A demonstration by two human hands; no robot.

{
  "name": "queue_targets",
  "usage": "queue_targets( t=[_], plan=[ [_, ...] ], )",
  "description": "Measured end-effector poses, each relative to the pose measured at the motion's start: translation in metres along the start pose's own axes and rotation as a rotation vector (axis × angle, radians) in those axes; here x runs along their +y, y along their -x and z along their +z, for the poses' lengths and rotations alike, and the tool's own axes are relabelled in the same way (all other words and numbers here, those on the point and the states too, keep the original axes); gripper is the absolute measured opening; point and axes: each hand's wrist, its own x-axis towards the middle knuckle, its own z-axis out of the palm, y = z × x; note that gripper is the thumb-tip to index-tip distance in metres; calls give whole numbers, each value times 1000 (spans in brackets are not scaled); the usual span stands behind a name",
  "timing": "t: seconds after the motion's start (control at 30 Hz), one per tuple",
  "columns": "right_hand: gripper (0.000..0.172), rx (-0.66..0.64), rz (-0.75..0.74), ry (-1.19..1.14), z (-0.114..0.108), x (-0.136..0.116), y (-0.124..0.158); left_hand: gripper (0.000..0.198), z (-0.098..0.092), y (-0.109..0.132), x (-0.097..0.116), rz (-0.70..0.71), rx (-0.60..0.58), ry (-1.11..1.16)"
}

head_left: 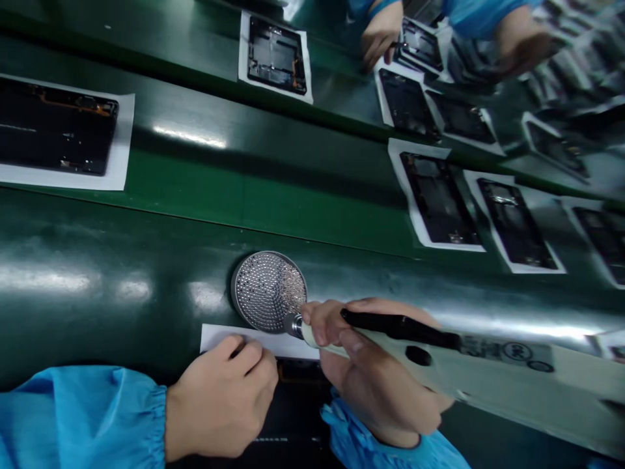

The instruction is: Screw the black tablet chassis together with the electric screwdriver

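Observation:
My right hand [375, 374] grips a pale electric screwdriver [498, 384] with a black lever along its side. The screwdriver's metal nose is over the lower right rim of a round dish [258, 293], whose perforated surface carries many tiny screws gathered on its right side. My left hand [224, 397] has its fingers curled in; whatever they hold, if anything, is hidden. It rests over the upper left part of a dark device housing [293, 417], which lies on a white sheet [222, 333] between my two forearms. Both hands partly cover the housing.
Beyond a green belt [195, 189], an open tablet-like housing [53, 130] lies on white paper at left. Several similar housings [439, 198] line the right side, another [276, 55] sits farther back. A co-worker's hands [383, 32] work at the top right.

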Motion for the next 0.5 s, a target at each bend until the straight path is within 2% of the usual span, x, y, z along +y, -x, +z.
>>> queue_targets(
  t=[0.2, 0.3, 0.43, 0.5],
  plan=[
    [18, -7, 11, 2, 0, 2, -2, 39, -1, -1, -1, 9, -7, -5],
    [20, -24, 15, 7, -1, 0, -2, 38, -1, 0, -2, 0, 36, 20],
    [22, -31, 18, 28, -6, -19, 4, 30, 2, 1, -2, -19, 129, 68],
    [22, -100, 85, 57, -10, -32, 10, 28, 2, 1, -1, -22, 130, 73]
  ],
)
